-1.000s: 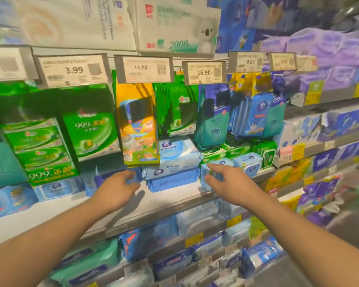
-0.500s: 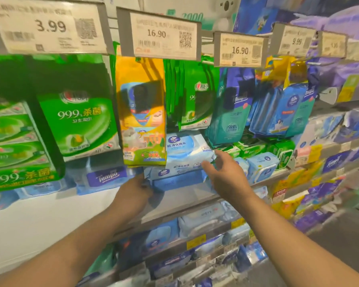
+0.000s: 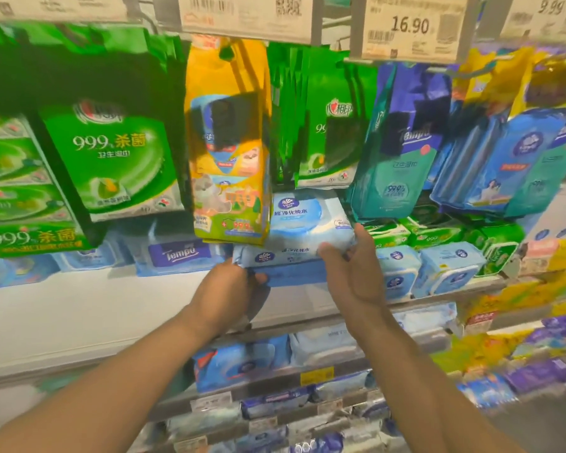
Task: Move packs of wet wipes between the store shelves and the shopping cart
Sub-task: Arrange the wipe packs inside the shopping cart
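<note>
Both hands are at a stack of wet wipe packs on the white shelf [image 3: 79, 308]. The stack has a pale blue top pack [image 3: 307, 220], a second pale blue pack [image 3: 275, 256] under it, and a darker blue bottom pack [image 3: 291, 276].

The right hand [image 3: 353, 273] grasps the right end of the top pack, thumb on the upper face and fingers curled at the front edge. The left hand [image 3: 223, 292] grips the left end of the lower packs, fingers wrapped round the bottom pack; which pack it holds cannot be told exactly.

The stack sits just below a hanging yellow pack [image 3: 229, 142], which overlaps its left upper corner. A Tempo pack [image 3: 180, 253] lies on the shelf to the left. Small blue packs [image 3: 448, 266] stand just to the right. A 16.90 price tag [image 3: 409, 26] hangs above.
</note>
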The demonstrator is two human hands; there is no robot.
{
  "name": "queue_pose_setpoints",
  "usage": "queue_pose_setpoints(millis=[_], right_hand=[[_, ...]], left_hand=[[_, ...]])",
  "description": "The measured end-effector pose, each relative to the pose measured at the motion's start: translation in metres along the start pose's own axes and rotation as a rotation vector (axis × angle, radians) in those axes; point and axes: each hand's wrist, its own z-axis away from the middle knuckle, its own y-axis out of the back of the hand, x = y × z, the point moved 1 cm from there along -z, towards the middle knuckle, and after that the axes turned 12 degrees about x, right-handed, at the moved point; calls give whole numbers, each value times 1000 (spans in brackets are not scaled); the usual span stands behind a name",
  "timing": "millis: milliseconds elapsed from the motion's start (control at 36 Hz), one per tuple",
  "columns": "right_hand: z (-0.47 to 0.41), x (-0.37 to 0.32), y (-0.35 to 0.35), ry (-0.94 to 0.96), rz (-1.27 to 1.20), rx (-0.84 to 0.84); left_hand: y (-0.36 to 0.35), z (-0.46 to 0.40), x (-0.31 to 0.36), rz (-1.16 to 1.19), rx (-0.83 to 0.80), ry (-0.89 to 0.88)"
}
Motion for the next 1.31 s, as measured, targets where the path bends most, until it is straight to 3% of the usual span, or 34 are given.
queue_pose_setpoints(millis=[250,472,667,778,861,944,1083,1194,1306], right_hand=[[-6,-6,-5,57,50,42],[2,-7,5,118,46,-37],[13,-14,8,118,62,-163],[13,-7,4,18,-122,-226],[12,-6,-2,-221,-331,-244],[5,3,-9,-460,-526,-320],[-2,1,-15,-488,-419,-333],[-8,-10,-20,-475,-432,-473],[-8,-20,-20,-515,-435,-544]], left_hand=[[4,9,-7,-73,-5,-4],[23,24,-20,-83,-212,95],[37,39,-40,-136,-258,120],[49,46,-48,-106,-273,227],[59,53,-50,143,-279,390],[66,55,-45,727,-287,777],[68,35,-43,1204,-27,1301],[74,26,-20,1229,-121,1268],[78,13,8,1424,-172,1224]])
